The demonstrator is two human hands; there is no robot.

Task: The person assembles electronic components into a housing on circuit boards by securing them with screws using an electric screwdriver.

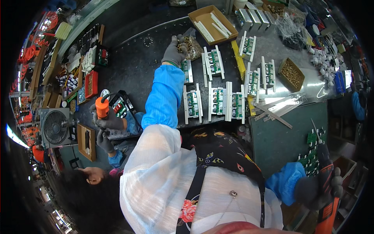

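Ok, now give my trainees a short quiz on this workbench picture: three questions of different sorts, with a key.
1. True or false: the person's own right hand is empty.

2. Which thing is the person's own left hand at?
A) the grey fan
B) the plastic bag of small brass-coloured parts
C) the red bin

3. Fill in the colour: the shallow cardboard box at the top of the picture holds ____ strips.

Key
1. False: it grips an orange-and-black tool with a long thin tip.
2. B
3. white
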